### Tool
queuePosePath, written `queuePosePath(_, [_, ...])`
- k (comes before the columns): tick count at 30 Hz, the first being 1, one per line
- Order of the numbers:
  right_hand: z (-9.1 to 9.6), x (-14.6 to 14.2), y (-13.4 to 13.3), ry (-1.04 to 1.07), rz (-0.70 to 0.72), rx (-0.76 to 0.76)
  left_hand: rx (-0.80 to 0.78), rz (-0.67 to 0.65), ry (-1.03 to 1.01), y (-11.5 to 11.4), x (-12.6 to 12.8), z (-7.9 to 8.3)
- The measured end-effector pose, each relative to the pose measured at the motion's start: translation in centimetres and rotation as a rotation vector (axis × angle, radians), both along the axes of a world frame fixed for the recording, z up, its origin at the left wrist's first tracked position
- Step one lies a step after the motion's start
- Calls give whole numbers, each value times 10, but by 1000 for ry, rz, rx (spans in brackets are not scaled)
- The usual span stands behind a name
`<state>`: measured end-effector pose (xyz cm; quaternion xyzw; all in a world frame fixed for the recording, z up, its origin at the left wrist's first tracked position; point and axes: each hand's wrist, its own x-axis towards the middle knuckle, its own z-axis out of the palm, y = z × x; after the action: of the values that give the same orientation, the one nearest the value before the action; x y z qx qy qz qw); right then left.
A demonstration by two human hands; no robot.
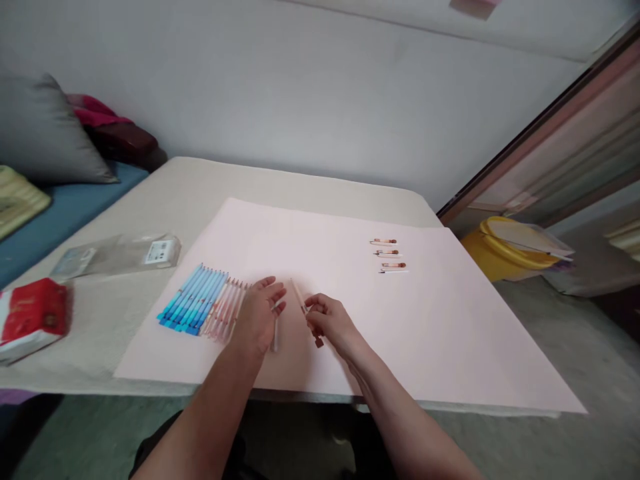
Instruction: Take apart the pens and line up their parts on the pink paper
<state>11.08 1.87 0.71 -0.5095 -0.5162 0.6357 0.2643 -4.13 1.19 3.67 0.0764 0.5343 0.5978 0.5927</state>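
My left hand (260, 313) is curled over the near end of a row of pens and holds a pale pen barrel (275, 333) that points down toward me. My right hand (327, 323) pinches a thin pen refill (299, 295) that slants up and left; a small dark cap (319, 343) shows under its fingers. The row holds several blue pens (193, 300) and several pink pens (227, 310), side by side on a large pale pink sheet (450, 333). Three taken-apart pen pieces (389, 255) lie in a column further right on the sheet.
The sheet lies on a low beige table (165, 193). A clear plastic packet (120, 253) and a red tissue pack (33, 317) rest at the left. Grey cushion (47, 130) and blue bedding sit behind. A yellow tub (500, 250) stands on the floor at the right.
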Motion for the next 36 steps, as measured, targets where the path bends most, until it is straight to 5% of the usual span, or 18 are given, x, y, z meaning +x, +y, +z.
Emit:
queuePosePath(5, [14,9,-9,378,-1,-148,53,-217,-197,-2,14,-4])
queuePosePath(11, [16,7,-16,447,34,-250,214,-294,-200,-3,20,-5])
queuePosePath(14, [19,5,-20,212,60,-55,187,-249,-140,-4,22,-5])
queuePosePath(18, [22,0,-25,-372,60,388,152,-151,-25,-5,25,-4])
queuePosePath(20, [22,-1,-25,-460,35,450,151,-152,-15,-5,24,-4])
queuePosePath(26, [24,9,-17,50,46,77,221,-318,-218,-5,18,-1])
queuePosePath(31, [26,11,-18,-55,19,178,199,-237,-50,-5,20,-2])
queuePosePath(36, [26,11,-18,5,42,42,226,-272,-250,-5,20,0])
